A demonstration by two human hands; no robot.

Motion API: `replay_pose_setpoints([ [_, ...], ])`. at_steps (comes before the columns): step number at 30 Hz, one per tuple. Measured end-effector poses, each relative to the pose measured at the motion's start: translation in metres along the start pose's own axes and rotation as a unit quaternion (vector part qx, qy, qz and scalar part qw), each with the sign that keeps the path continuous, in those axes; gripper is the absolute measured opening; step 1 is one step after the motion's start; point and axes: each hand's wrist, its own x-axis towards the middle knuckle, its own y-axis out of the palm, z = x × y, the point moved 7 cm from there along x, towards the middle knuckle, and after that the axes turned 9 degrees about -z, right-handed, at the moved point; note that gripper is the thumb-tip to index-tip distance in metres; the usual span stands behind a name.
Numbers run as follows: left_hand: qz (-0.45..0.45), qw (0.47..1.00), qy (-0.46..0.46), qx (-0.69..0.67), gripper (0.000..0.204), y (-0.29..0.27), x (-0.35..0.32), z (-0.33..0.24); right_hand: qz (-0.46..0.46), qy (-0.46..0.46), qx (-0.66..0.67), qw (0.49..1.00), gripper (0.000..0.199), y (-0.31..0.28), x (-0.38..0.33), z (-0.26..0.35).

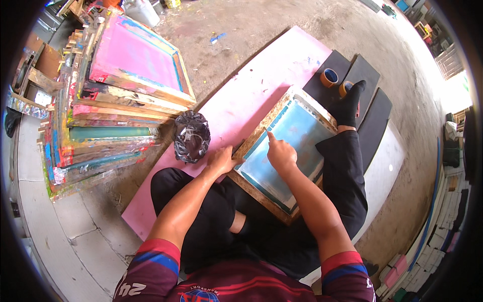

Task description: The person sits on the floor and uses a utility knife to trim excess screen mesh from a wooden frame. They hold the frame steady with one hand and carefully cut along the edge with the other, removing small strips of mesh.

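Note:
A wooden-edged screen printing frame (288, 220) with blue mesh lies tilted across my legs. My left hand (223, 161) grips its left rail near the lower left corner, fingers closed around the wood. Over the mesh, my right hand (282, 153) stretches its index finger to the inner edge of that same rail, the other fingers curled; nothing shows in it. A darker blue strip runs along the mesh border. Just beyond my left hand sits a container lined with a black plastic bag (191, 137). The frame's far right corner is near my socked foot (348, 103).
A pink board (261, 75) lies under me on the concrete floor (221, 60). Stacked paint-stained screen frames (143, 93) stand at the left. Two tape rolls, one of them blue and orange (329, 77), rest on dark boards (370, 75) beside my foot. Stacked material (427, 251) lines the right side.

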Motion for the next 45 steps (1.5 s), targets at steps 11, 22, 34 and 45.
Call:
replay_pose_setpoints([
  [11, -0.005, 1.0, -0.009, 0.015, 0.076, -0.008, -0.001, -0.002, -0.035, 0.017, 0.137, 0.99, 0.049, 0.011, -0.004, -0.02],
  [22, -0.018, 1.0, 0.015, -0.005, 0.076, -0.003, 0.002, 0.003, -0.006, 0.002, 0.129, 0.992, 0.046, 0.004, -0.001, -0.025],
  [34, -0.002, 1.0, -0.005, -0.007, 0.075, -0.012, -0.002, -0.004, -0.014, 0.068, 0.384, 0.921, 0.043, 0.029, 0.013, -0.036],
  [45, -0.025, 0.999, 0.013, -0.023, 0.072, -0.005, 0.002, 0.001, -0.109, 0.002, 0.143, 0.984, 0.037, -0.005, -0.006, -0.033],
])
